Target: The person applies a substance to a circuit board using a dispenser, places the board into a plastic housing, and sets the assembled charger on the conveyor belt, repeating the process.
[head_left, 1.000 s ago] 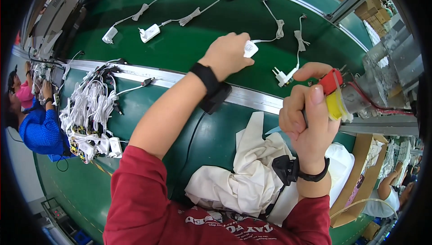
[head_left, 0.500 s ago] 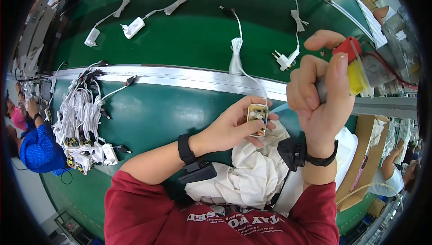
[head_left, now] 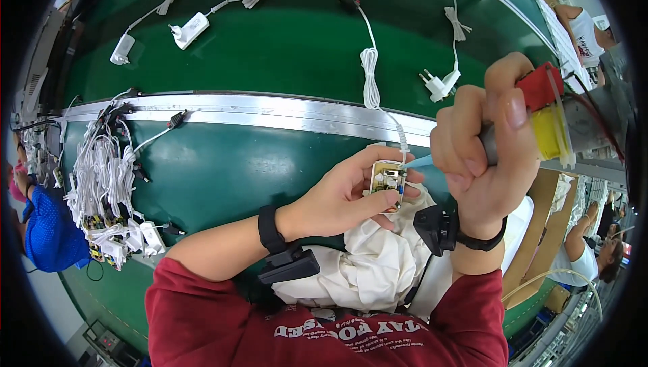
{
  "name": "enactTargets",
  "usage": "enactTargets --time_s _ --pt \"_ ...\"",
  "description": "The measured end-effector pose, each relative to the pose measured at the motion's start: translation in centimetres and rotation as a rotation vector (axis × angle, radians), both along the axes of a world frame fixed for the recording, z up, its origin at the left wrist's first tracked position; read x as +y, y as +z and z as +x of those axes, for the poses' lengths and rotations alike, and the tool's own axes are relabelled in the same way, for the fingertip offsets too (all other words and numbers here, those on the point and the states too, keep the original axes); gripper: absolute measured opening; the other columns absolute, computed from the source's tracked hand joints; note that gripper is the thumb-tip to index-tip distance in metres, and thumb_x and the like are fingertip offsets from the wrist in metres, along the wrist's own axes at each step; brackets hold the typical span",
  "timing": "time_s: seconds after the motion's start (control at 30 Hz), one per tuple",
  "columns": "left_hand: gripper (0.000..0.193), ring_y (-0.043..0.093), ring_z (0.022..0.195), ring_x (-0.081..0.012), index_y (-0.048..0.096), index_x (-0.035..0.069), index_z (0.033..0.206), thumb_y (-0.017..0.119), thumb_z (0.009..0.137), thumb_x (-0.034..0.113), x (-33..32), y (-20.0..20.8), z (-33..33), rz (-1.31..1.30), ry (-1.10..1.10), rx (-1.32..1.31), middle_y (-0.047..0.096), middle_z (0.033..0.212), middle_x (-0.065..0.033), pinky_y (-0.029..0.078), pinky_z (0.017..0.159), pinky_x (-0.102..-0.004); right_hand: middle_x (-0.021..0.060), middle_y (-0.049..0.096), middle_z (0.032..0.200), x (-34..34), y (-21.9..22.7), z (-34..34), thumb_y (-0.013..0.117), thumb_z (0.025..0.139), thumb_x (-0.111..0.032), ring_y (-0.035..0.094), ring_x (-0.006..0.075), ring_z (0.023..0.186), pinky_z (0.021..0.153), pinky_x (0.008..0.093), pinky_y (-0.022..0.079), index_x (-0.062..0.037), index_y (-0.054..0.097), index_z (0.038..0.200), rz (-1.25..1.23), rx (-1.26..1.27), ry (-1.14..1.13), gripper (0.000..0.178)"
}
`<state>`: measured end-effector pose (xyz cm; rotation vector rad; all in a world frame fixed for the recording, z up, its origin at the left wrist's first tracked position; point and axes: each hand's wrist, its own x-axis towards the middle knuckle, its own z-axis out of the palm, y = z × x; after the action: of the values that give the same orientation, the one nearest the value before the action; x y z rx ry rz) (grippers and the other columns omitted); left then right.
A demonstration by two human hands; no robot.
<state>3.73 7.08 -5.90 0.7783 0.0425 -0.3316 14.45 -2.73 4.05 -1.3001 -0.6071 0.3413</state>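
Left forearm comes in from the lower left and slants up toward the middle, sleeve at the elbow, black strap point(head_left: 271, 229) round the wrist. Left hand point(head_left: 331, 197) is turned palm inward, cradling an opened white adapter point(head_left: 373, 173) near the desk's front part, above a crumpled white cloth point(head_left: 371, 262). Its fingers are closed round the casing: thumb laid across the lower part of the exposed circuit board point(head_left: 387, 177), the others behind, with some tips showing past the right edge. Adapter stands roughly upright in view, board side toward the wearer; its white cord point(head_left: 370, 80) leaves the top, crosses the metal rail point(head_left: 270, 113) and lies, bundled, on the green surface point(head_left: 270, 63) beyond. Right forearm rises more steeply from the lower right, wrist strapped as well. Right hand point(head_left: 487, 158) is held higher, wrapped round a grey tool point(head_left: 491, 146) with a red block point(head_left: 540, 87) and yellow band point(head_left: 550, 131). Its fingers are curled in on the grip, the index bent high near the red block, thumb pointing upward. The tool's blue nozzle point(head_left: 422, 162) points left, its tip at the board's upper right edge; contact cannot be told. At the left of the desk point(head_left: 223, 171), a heap of white cords and adapters point(head_left: 104, 178), well apart from both hands.
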Motion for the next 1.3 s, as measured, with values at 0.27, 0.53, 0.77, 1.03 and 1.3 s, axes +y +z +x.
enactTargets --time_s 0.27,0.53,0.77,1.03,1.3 --pt "0.041 0.054 0.112 -0.018 0.034 0.006 0.13 0.049 0.091 0.004 0.0 -0.3 0.1 -0.023 0.0 0.047 0.051 0.122 -0.01 0.056 0.076 -0.031 -0.0032 0.031 0.046 -0.2 1.2 -0.3 0.04 0.095 -0.033 0.026 0.0049 0.033 0.033 0.0208 0.021 -0.0076 0.034 0.089 -0.091 -0.024 -0.013 0.027" --pt "0.037 0.054 0.113 -0.0214 0.035 0.009 0.129 0.045 0.093 0.007 1.2 -0.6 0.3 -0.078 0.108 0.107 0.051 0.122 -0.0108 0.056 0.078 -0.0342 -0.0017 0.033 0.045 -0.3 0.7 -1.0 0.042 0.095 -0.033 0.026 0.0056 0.032 0.032 0.021 0.022 -0.0071 0.033 0.091 -0.099 -0.058 0.051 0.028" --pt "0.036 0.053 0.114 -0.0222 0.037 0.009 0.128 0.046 0.093 0.008 1.4 -0.6 0.4 -0.11 0.088 0.096 0.053 0.121 -0.0108 0.056 0.079 -0.0354 -0.0013 0.033 0.045 -0.8 0.0 -0.8 0.042 0.095 -0.033 0.027 0.0058 0.032 0.032 0.0211 0.022 -0.007 0.032 0.092 -0.124 -0.078 0.104 0.028" --pt "0.037 0.052 0.115 -0.0227 0.034 0.009 0.131 0.043 0.095 0.009 1.1 -1.5 0.7 -0.118 0.106 0.072 0.05 0.124 -0.0119 0.054 0.084 -0.0379 -0.0012 0.034 0.046 -1.2 -0.5 -0.6 0.042 0.095 -0.035 0.028 0.0059 0.033 0.033 0.021 0.023 -0.007 0.032 0.093 -0.129 -0.06 0.117 0.03" --pt "0.042 0.048 0.119 -0.026 0.028 0.009 0.137 0.038 0.096 0.011 1.2 -1.3 0.5 -0.346 0.056 0.094 0.041 0.133 -0.0139 0.046 0.096 -0.0456 -0.001 0.035 0.047 -1.0 -1.2 -0.6 0.041 0.096 -0.038 0.029 0.006 0.034 0.034 0.0206 0.024 -0.0071 0.032 0.095 -0.103 -0.065 0.176 0.032"
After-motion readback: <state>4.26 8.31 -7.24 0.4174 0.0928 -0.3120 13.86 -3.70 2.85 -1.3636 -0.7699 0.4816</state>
